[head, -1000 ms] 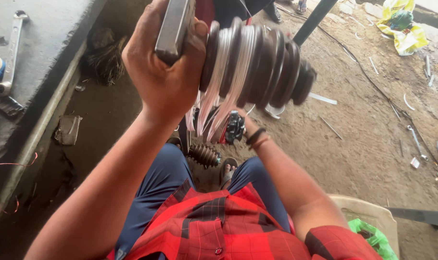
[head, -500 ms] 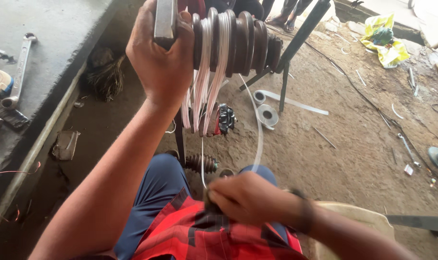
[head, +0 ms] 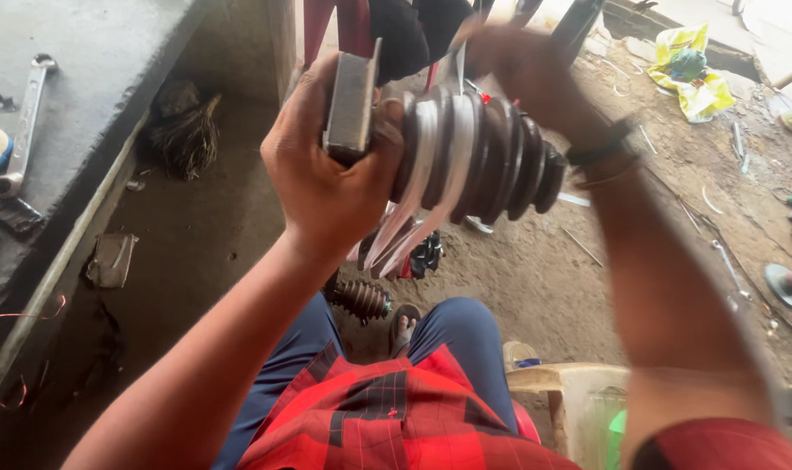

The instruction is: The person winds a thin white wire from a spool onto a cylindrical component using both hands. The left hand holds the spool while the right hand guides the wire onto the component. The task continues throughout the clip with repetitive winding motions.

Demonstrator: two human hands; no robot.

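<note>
Sitting over a dirt floor, I have a grey concrete counter running along my left, with a long spanner lying on it. Between my arms, raised in front of my chest, is the biggest thing I carry: a black ribbed rubber boot, its folds stacked sideways and narrowing toward the right. My left hand has its grip wrapped tight around the wide end, fingers curled over a flat grey metal piece that stands up against the boot. White plastic straps cross the folds and hang down below them in loose ends. My right hand is up above the boot at the top of the straps, blurred, so I cannot tell how its grip stands. Down on the floor near my knees lies 1 smaller ribbed boot, well apart from the one I hold.
</note>
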